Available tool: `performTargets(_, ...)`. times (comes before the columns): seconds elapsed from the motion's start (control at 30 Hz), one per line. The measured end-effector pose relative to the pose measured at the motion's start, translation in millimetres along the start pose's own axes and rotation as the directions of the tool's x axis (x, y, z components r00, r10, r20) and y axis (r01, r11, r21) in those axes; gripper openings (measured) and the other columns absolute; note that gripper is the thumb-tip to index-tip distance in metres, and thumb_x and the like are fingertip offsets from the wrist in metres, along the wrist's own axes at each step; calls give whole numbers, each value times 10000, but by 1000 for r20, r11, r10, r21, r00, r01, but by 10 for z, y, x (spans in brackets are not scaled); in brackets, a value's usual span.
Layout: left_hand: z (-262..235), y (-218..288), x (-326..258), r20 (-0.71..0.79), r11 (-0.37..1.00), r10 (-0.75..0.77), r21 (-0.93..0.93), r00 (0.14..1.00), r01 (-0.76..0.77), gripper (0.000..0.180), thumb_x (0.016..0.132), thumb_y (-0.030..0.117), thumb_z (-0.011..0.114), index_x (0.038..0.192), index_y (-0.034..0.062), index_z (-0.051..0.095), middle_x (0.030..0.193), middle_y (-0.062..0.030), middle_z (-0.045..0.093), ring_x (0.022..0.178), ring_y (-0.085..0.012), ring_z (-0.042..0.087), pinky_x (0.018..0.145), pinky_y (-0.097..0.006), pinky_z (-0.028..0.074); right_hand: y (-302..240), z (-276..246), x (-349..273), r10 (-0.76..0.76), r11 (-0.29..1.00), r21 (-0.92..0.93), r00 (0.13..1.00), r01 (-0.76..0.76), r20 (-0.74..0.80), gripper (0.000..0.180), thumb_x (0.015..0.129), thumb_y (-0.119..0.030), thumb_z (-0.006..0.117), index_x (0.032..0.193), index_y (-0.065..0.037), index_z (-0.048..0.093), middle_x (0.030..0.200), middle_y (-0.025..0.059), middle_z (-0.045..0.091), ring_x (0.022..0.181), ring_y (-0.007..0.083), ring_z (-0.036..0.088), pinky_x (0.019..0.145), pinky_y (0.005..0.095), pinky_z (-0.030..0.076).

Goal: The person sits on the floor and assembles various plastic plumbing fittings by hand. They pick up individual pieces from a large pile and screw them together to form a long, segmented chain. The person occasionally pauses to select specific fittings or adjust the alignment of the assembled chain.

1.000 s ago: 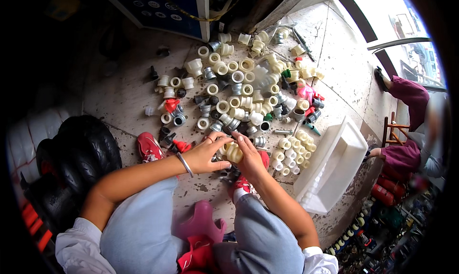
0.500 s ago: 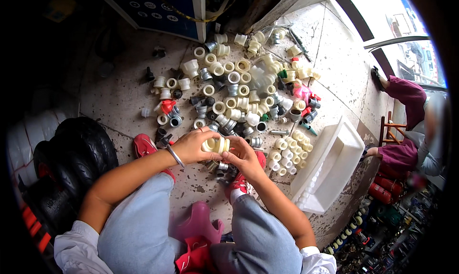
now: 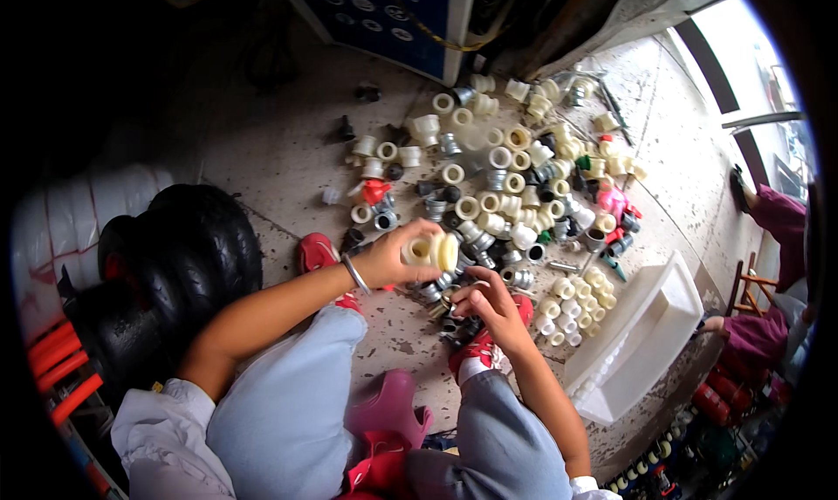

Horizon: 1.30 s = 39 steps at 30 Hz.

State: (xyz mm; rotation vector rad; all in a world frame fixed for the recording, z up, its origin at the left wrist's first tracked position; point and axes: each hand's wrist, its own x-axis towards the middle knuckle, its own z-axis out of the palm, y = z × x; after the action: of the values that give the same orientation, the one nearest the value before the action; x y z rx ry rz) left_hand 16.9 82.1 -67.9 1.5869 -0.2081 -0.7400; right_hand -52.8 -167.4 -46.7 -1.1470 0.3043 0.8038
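My left hand [image 3: 394, 263] is closed round a cream plastic pipe fitting [image 3: 447, 252], held above the floor in front of my knees. Just to the right of it, my right hand [image 3: 494, 310] is apart from the fitting. Its fingers are partly bent and spread, and I see nothing between them. Beyond both hands lies a loose heap of cream plastic fittings [image 3: 467, 208], mixed with grey metal and black pieces. A red valve piece [image 3: 375, 191] lies at the heap's left side. Small white fittings [image 3: 572, 311] stand grouped to the right of my right hand.
A long white plastic bin [image 3: 642, 347] stands at the right. Black tyres [image 3: 196, 256] are stacked at the left. A blue panel [image 3: 384, 20] stands at the back. Another person's purple trouser leg [image 3: 777, 225] shows at the far right, near a wooden stool [image 3: 749, 291].
My right hand has let go of the cream fitting and moved away to the right. My left hand keeps hold of it. The whole view has shifted, so the scene sits further right and lower.
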Motion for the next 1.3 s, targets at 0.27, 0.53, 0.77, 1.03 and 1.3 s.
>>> performTargets(0.27, -1470, -1324, -781, -737, 933, 37, 267, 674, 241, 571, 753, 203, 791, 1192, 43, 462, 1090, -118, 602, 1027, -229, 586, 902, -359, 468, 186, -174, -73, 23, 995, -92, 974, -45, -225, 438, 934, -110, 619, 1322, -21, 438, 1018, 85, 609, 941, 157, 619, 804, 282, 512)
performTargets(0.53, -1723, -1469, -199, -797, 925, -251, -364, 549, -105, 585, 806, 52, 743, 1290, 78, 417, 1215, -71, 566, 1106, -197, 574, 932, -340, 492, 355, -122, -24, 106, 984, -124, 977, -130, -186, 397, 923, -91, 622, 1287, -34, 472, 1061, 90, 626, 906, 146, 614, 784, 282, 518)
performTargets(0.77, -2054, -1510, 285, -751, 971, 153, 235, 642, 43, 568, 769, 166, 795, 1217, 69, 459, 1117, -89, 622, 1043, -163, 607, 865, -308, 502, 305, -20, 25, 108, 977, -170, 984, -132, -141, 385, 919, -104, 635, 1272, -45, 493, 1024, 68, 626, 898, 133, 608, 789, 276, 512)
performTargets(1.03, -1877, -1600, 36, -804, 846, 63, 357, 591, 397, 467, 746, 135, 754, 1125, 62, 494, 1062, -116, 605, 957, -230, 631, 806, -346, 513, 352, -85, -35, 118, 980, -141, 978, -143, -169, 379, 918, -121, 647, 1258, -41, 501, 987, 41, 607, 886, 114, 595, 799, 266, 504)
performTargets(1.3, -1528, -731, 130, -424, 546, 495, 831, 758, 107, 471, 741, 101, 702, 1177, 96, 524, 1114, -150, 585, 980, -347, 604, 906, -436, 476, 428, -146, -55, 64, 986, -147, 988, -85, -144, 404, 947, -160, 634, 1296, -31, 478, 1008, 72, 640, 880, 139, 620, 772, 271, 493)
